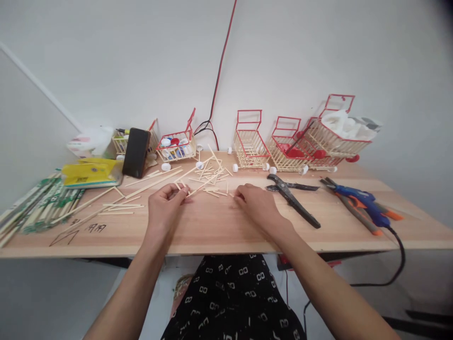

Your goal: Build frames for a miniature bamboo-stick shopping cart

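Note:
My left hand [166, 208] is closed, with short thin wooden sticks [182, 184] pinched between thumb and fingers. To its right, my right hand [257, 204] rests low over the tabletop with its fingertips drawn together. The pale end of a small stick [231, 195] shows at those fingertips; the rest of it is hidden. A loose pile of cut sticks [212, 174] lies between and just beyond both hands. Black-handled cutting pliers [293, 198] lie to the right of my right hand.
Miniature stick-built shopping carts [251, 146] with red trim line the wall; one cart [177, 147] holds bottle caps. A phone [136, 152], a yellow wipes pack [92, 174] and bundled sticks [47, 203] are at left. A blue glue gun [364, 200] with a cord lies at right.

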The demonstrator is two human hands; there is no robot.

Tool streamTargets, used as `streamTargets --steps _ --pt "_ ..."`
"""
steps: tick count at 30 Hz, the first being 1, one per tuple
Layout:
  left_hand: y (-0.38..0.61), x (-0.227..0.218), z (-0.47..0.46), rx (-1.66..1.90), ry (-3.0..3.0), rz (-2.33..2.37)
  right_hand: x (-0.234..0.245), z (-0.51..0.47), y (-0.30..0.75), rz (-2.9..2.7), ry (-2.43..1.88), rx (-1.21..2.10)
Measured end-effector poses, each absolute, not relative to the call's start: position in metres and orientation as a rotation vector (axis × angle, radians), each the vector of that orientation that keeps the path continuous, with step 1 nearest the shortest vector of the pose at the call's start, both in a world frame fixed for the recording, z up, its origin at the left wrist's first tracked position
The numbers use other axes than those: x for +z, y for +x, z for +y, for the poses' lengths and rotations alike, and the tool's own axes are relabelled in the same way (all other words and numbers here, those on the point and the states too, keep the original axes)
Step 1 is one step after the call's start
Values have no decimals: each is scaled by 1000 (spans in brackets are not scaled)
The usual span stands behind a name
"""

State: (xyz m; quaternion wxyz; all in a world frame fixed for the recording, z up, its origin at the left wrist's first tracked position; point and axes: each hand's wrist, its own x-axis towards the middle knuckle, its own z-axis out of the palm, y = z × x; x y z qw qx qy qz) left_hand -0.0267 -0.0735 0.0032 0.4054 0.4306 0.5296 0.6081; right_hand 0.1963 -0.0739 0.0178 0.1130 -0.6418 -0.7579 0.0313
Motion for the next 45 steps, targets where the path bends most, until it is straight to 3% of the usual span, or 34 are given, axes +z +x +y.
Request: streamTargets --steps 12,23,27,34,45 --pt "-30 -5 -75 1511 1139 1298 19 -44 152 -2565 -1806 -28" --pt "-30 -8 -76 1430 1194 1288 2 -52 173 -2660 -1637 -31" --pt "-27 -7 -77 1390 1193 1268 6 -54 186 -2415 -1637 208" --pt "-9 -5 -80 1287 1269 1288 11 -58 170 -1673 -1215 1002" --pt "-6 -12 -79 1193 1367 1238 -1 -60 158 -1696 -1273 901"
